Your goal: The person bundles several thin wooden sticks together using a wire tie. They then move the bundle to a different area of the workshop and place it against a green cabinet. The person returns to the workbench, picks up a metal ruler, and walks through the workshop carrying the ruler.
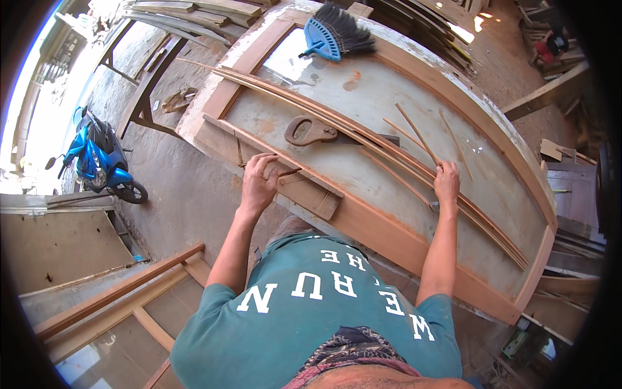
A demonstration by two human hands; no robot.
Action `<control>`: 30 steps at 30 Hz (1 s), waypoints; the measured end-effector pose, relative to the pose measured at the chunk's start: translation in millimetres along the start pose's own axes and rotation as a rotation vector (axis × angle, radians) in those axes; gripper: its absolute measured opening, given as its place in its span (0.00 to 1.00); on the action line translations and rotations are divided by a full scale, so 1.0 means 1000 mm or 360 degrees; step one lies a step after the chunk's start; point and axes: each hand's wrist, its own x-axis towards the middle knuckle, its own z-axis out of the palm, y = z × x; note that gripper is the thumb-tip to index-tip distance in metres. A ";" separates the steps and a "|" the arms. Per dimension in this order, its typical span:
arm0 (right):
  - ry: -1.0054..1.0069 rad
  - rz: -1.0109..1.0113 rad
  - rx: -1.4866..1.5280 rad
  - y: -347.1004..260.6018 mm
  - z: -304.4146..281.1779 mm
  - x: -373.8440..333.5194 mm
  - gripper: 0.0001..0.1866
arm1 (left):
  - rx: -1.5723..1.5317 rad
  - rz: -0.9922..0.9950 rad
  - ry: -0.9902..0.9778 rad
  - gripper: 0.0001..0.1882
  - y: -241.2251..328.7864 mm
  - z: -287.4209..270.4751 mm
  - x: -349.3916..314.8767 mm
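A wooden-framed panel [382, 214] lies in front of me, with a greyish glassy surface inside its frame. My left hand [260, 181] is at its near edge, fingers pinched on a short thin wooden stick [289, 172]. Over the panel, my right hand [447, 181] closes around the end of a thin wooden strip [416, 133]. Long wooden strips [363, 133] run in a bundle across the panel, passing beneath or beside that hand; which, I cannot tell. A handsaw [312, 131] with a brown handle lies there, its blade partly under the strips.
A blue brush head [324, 40] with black bristles rests on the panel's far side. A plank [278, 168] lies along the near edge. Stacked timber [414, 32] stands beyond. At left are a blue motorbike [97, 159] and another wooden frame [155, 327]. A person [551, 47] is far right.
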 end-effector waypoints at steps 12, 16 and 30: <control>0.0085 -0.0216 0.0095 -0.174 0.032 0.024 0.08 | 0.0129 -0.0074 0.0269 0.14 -0.155 -0.088 0.108; 0.0029 -0.0242 0.0141 -0.244 0.061 0.032 0.08 | -0.0242 -0.0356 0.0295 0.17 -0.265 -0.093 0.188; 0.0015 0.0145 0.0393 -0.343 0.062 0.021 0.09 | -0.2057 -0.1306 0.0128 0.26 -0.406 -0.094 0.388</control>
